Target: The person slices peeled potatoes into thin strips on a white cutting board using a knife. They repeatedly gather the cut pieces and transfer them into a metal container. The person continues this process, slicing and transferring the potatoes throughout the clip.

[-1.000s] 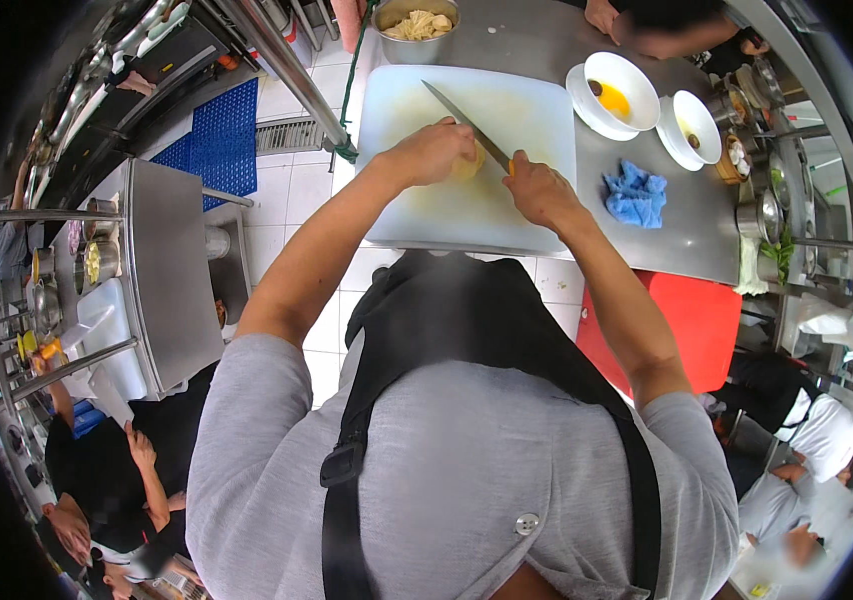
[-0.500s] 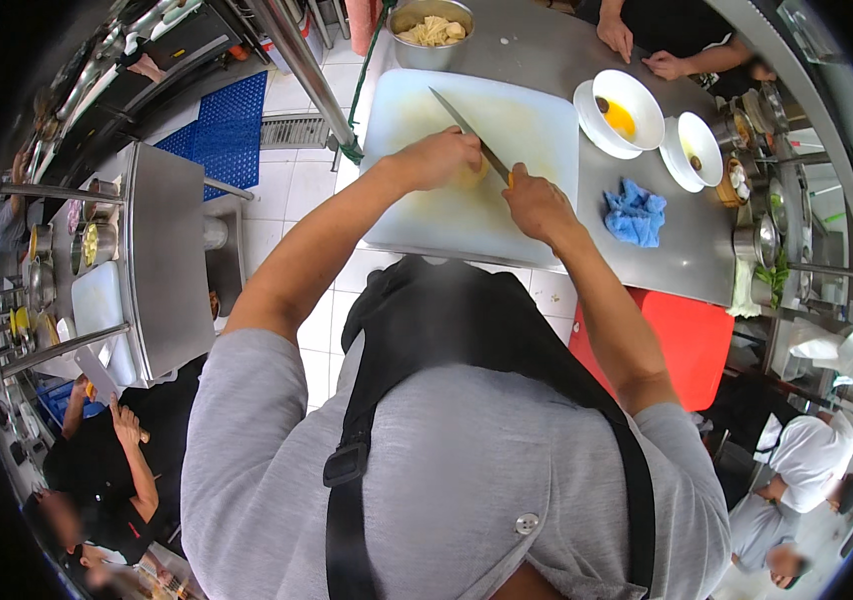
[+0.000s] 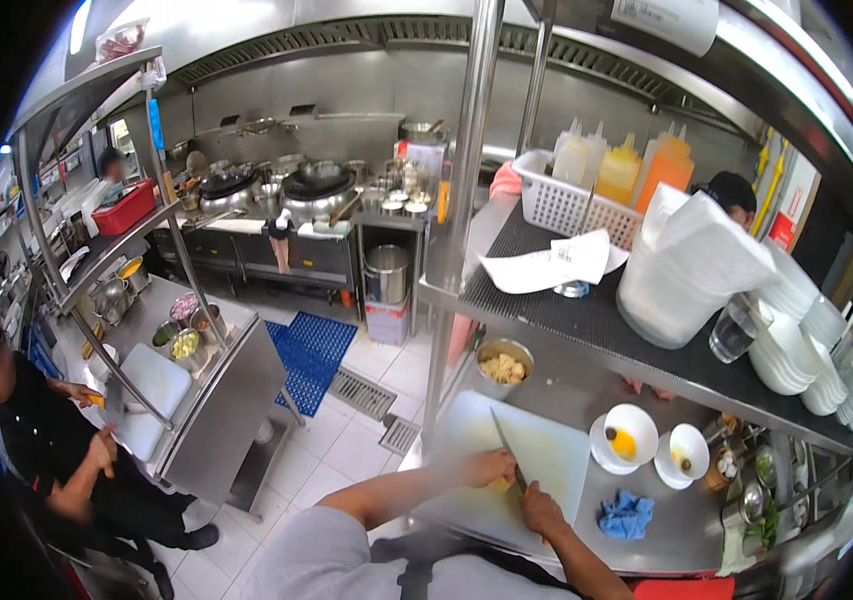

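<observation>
On a white cutting board (image 3: 571,462), my right hand (image 3: 544,510) grips a long-bladed knife (image 3: 504,436), its blade slanting away to the left. My left hand (image 3: 492,467) is closed over a pale yellow piece of food (image 3: 500,485), mostly hidden under the fingers, right beside the blade. Behind the board stands a steel bowl (image 3: 492,384) with pale yellow chunks in it. To the right, two white bowls (image 3: 599,440) (image 3: 663,462) hold something yellow and a small dark round thing each. A crumpled blue cloth (image 3: 626,515) lies near them.
Above the counter runs a shelf (image 3: 547,312) on a steel post (image 3: 462,160), carrying a basket of squeeze bottles (image 3: 619,172) and stacked white bowls (image 3: 785,355). At the left, a co-worker (image 3: 67,430) holds a cleaver at another counter. A blue mat (image 3: 309,358) lies on the floor.
The view has tilted up, bringing the shelf and stoves in. Both hands stay at the board, with the knife in the right and the yellow food under the left.
</observation>
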Action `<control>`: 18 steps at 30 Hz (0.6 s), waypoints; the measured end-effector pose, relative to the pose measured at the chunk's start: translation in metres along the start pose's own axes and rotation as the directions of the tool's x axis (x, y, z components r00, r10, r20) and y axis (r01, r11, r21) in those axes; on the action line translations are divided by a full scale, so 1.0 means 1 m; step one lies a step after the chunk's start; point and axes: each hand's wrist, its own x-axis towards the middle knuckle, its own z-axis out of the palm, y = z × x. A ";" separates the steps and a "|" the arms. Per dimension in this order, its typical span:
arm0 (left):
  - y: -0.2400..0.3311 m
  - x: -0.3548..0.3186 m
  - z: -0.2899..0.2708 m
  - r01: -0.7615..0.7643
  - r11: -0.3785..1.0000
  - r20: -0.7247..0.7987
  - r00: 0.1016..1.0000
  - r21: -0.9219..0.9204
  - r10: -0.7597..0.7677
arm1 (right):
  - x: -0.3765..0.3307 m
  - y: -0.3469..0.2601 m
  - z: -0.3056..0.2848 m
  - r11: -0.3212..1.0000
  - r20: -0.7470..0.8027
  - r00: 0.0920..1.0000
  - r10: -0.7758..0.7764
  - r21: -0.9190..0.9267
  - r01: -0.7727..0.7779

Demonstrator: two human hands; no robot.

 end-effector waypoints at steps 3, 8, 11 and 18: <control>0.003 -0.003 0.002 0.025 1.000 0.051 0.998 0.004 -0.026 | -0.012 -0.011 -0.022 0.999 0.050 0.998 -0.033 0.008 0.033; 0.027 -0.007 -0.020 0.064 0.997 0.063 0.996 -0.031 -0.062 | -0.010 -0.007 -0.015 1.000 0.048 0.999 -0.024 0.016 0.024; 0.067 0.000 -0.062 0.182 0.943 0.036 0.983 -0.277 -0.179 | -0.008 0.011 0.000 0.990 0.028 0.989 -0.142 -0.011 0.143; 0.080 0.000 -0.081 0.327 0.940 0.184 0.934 -0.098 -0.306 | 0.007 0.017 0.016 0.981 -0.024 0.981 -0.190 0.026 0.191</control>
